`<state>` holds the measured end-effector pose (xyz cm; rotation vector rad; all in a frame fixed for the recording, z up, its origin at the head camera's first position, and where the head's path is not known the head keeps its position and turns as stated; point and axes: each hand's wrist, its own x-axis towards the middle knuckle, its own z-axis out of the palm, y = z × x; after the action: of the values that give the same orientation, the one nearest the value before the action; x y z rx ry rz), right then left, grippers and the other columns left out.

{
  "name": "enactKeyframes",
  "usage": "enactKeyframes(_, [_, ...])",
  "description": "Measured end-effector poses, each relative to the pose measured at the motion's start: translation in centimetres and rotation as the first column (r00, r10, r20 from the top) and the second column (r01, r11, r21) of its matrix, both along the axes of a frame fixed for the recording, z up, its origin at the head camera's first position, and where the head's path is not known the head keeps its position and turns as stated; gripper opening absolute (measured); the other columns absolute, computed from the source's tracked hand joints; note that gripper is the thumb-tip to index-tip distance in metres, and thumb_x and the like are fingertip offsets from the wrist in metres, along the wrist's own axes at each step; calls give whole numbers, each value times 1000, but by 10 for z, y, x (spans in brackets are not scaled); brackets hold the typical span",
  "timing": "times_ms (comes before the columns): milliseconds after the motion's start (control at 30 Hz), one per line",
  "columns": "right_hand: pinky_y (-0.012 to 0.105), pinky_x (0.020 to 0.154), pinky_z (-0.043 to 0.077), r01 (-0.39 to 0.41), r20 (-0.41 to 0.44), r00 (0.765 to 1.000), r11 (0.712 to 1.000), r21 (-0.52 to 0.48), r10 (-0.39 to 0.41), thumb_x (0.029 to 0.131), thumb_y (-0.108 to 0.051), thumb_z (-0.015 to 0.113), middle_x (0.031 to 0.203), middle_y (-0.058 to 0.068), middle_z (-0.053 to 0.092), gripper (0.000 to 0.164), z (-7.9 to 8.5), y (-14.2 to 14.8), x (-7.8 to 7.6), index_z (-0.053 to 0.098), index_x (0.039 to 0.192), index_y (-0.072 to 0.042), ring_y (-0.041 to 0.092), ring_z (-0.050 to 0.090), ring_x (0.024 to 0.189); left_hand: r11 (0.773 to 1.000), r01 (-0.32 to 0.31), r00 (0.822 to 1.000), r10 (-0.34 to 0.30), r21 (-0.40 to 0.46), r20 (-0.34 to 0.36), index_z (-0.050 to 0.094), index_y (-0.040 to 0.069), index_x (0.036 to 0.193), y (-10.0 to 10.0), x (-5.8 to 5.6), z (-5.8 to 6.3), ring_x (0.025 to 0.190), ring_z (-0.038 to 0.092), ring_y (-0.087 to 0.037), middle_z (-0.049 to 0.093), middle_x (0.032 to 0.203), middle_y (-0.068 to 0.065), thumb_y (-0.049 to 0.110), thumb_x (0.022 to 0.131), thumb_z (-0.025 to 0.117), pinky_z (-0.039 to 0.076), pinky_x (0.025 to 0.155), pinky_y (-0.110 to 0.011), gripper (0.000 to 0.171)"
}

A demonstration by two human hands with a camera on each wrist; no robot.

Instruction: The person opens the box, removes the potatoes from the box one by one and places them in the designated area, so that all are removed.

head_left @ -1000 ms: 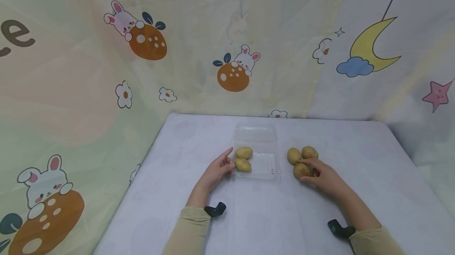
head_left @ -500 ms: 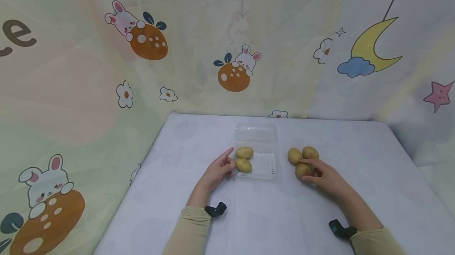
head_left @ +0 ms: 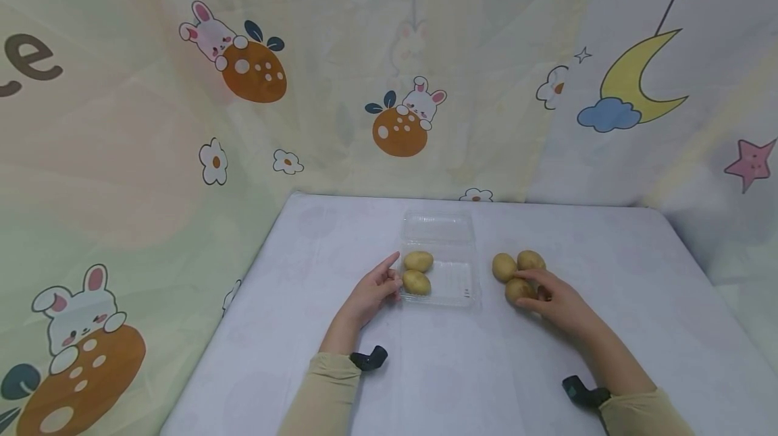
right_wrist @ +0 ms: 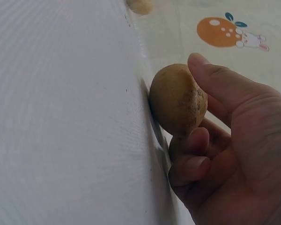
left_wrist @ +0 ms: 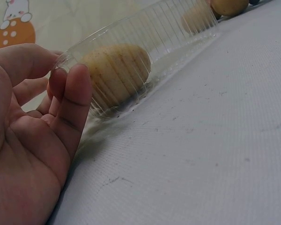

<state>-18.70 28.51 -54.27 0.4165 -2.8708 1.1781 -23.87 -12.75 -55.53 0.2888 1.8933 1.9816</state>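
Fingers of the right hand (head_left: 556,297) have curled tighter around the nearest potato (head_left: 518,289) than a second ago, gripping it, while the left hand (head_left: 371,291) stays loosely open against the clear tray (head_left: 464,287).

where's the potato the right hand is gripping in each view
Head: gripped potato right of centre, nearest of the three loose ones, under the right hand.
Left wrist: not in it for sure; a blurred potato at the top edge beyond the clear tray cannot be told apart.
Right wrist: centre, between thumb and curled fingers.
Shared landmark: the white table.
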Motion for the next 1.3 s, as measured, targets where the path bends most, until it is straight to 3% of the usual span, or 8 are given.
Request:
enactKeyframes(333, [24, 57, 42, 14, -16, 1000, 1000, 0, -14, 84, -33, 78, 86, 2, 50, 55, 9, -4, -3, 59, 133, -15, 8, 45, 69, 1000, -10, 1000, 10, -14, 11, 34, 29, 154, 1, 0, -1, 79, 58, -14, 51, 101, -1, 14, 94, 64, 54, 77, -28, 69])
enactKeyframes(533, [25, 63, 42, 11, 15, 1000, 1000, -10, -11, 88, -33, 73, 104, 8, 55, 54, 30, -18, -5, 57, 137, -16, 13, 45, 79, 1000, -8, 1000, 8, -6, 7, 33, 28, 155, 0, 1, 0, 79, 58, -13, 51, 101, -1, 14, 94, 64, 54, 77, -28, 70])
enactKeyframes(800, [28, 61, 41, -56, 27, 998, 998, -16, 56, 91, -35, 71, 114, 9, 56, 48, 57, -45, -27, 56, 136, -26, 17, 45, 79, 1000, -2, 1000, 2, 6, 11, 31, 27, 155, 1, 1, 1, 80, 57, -12, 50, 101, 0, 14, 94, 64, 55, 76, -27, 71])
enactKeyframes(1100, [34, 71, 41, -78, 160, 985, 993, 89, 63, 88, -54, 67, 121, 5, 56, 54, 75, -75, -52, 51, 138, -41, 21, 49, 94, 1000, -18, 1000, 18, -19, 11, 34, 30, 154, 1, 1, 2, 81, 57, -13, 51, 101, 0, 14, 94, 65, 55, 78, -28, 69])
enactKeyframes(1300, [47, 91, 45, -129, 242, 964, 989, 72, 108, 81, -69, 64, 142, -4, 51, 60, 79, -88, -67, 49, 135, -49, 27, 50, 116, 999, -26, 999, 26, -29, 23, 35, 32, 153, 1, 1, 3, 81, 56, -13, 51, 102, -1, 13, 93, 65, 56, 78, -28, 69])
